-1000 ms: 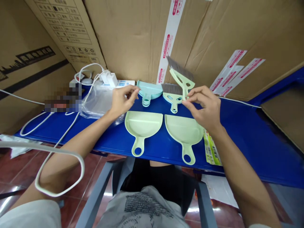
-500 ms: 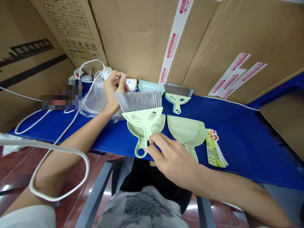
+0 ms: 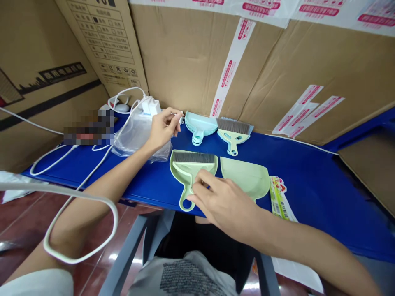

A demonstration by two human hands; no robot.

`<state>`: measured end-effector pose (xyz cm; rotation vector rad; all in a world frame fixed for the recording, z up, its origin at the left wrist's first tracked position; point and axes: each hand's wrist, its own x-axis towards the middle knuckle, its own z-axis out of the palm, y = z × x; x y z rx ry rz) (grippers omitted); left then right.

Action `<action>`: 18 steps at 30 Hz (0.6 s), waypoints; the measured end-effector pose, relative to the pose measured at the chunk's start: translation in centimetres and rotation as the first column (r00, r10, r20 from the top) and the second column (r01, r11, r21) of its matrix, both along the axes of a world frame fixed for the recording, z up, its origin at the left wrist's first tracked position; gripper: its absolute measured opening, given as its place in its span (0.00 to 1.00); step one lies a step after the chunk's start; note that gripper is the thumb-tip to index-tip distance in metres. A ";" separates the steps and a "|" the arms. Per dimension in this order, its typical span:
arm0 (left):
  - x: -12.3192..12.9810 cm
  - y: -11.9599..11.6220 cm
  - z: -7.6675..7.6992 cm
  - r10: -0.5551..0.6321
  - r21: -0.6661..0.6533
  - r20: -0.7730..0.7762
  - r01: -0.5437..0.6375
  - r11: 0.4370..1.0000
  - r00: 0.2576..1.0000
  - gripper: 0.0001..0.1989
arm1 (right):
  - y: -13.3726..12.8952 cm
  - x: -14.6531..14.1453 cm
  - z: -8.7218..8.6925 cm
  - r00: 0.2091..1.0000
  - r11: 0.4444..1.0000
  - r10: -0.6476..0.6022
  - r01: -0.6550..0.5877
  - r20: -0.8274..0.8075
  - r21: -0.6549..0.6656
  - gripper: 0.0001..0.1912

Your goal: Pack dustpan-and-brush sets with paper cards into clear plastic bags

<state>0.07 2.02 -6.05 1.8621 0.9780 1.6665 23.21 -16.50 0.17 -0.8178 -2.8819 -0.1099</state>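
My right hand (image 3: 220, 201) is closed on the handle of a light green hand brush (image 3: 188, 167) with grey bristles. The brush lies over a matching green dustpan (image 3: 212, 169), bristles toward the pan's far edge. A second green dustpan (image 3: 247, 174) sits just to the right, its handle mostly covered by my right hand and wrist. My left hand (image 3: 165, 128) is raised over a stack of clear plastic bags (image 3: 135, 133), fingers curled toward the thumb. A small white object (image 3: 181, 116) shows at its fingertips; whether it is held or only behind them is unclear.
Stacked blue dustpans (image 3: 200, 123) and stacked hand brushes (image 3: 233, 133) stand against the cardboard (image 3: 185, 61) at the back. Printed label cards (image 3: 279, 193) lie at right. A white cable (image 3: 114, 222) loops across my left forearm; a white plug (image 3: 151, 106) sits near the bags.
My right hand has lowered the green brush from above the left green dustpan onto it. My left hand has shifted right in view, its fingers more curled. The view has tilted slightly.
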 end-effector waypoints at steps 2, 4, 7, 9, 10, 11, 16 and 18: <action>0.3 -0.4 -0.1 -0.002 0.014 -0.069 0.003 1.000 0.998 0.21 | 0.1 -0.3 -0.1 0.999 0.999 0.038 -0.038 0.018 0.004 0.03; 0.6 -0.8 -0.2 -0.001 0.038 -0.153 0.007 0.999 0.988 0.20 | -0.1 -0.8 -0.8 0.996 0.996 0.079 -0.080 0.028 0.034 0.04; 0.9 -1.2 -0.3 0.000 0.070 -0.250 0.018 0.997 0.968 0.19 | -0.4 -1.5 -2.4 0.989 0.987 0.140 -0.143 0.041 0.072 0.07; 1.0 -1.4 -0.4 0.009 0.075 -0.286 0.013 0.997 0.958 0.19 | -0.5 -1.7 -3.0 0.984 0.982 0.173 -0.176 0.046 0.072 0.08; 1.0 -1.4 -0.4 0.015 0.076 -0.302 0.008 0.997 0.953 0.19 | -0.5 -1.7 -2.9 0.982 0.981 0.181 -0.184 0.043 0.068 0.09; 1.0 -1.5 -0.4 0.023 0.078 -0.315 0.002 0.997 0.949 0.19 | -0.4 -1.5 -2.6 0.983 0.981 0.178 -0.180 0.034 0.067 0.10; 1.0 -1.5 -0.5 0.060 0.107 -0.321 -0.027 0.994 0.945 0.16 | 2.5 2.2 2.2 0.989 0.984 -0.056 0.078 -0.139 0.158 0.19; 1.0 -1.5 -0.5 0.061 0.107 -0.316 -0.028 0.994 0.947 0.16 | 5.3 4.6 3.7 0.935 0.939 -0.231 0.287 -0.268 0.190 0.18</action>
